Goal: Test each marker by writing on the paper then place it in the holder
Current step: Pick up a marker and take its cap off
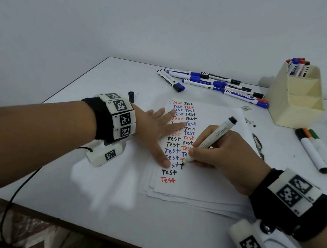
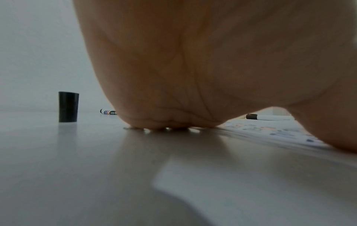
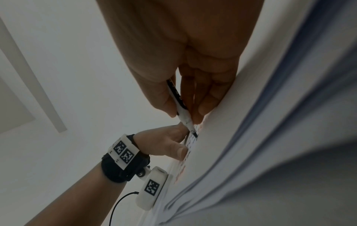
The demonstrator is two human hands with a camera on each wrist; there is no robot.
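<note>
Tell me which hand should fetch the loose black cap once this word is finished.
Left, probably. The black cap stands upright on the table just beyond the left hand, which lies flat on the paper. The right hand grips the marker.

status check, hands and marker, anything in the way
Left hand flat on paper. Right hand grips black marker, tip writing. Cap off, standing aside. Nothing in the way.

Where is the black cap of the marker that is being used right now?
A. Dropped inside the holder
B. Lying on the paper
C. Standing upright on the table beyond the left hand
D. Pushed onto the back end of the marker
C: the black cap stands upright on the table, beyond the left hand and off the paper, while the right hand writes with the marker.
</note>
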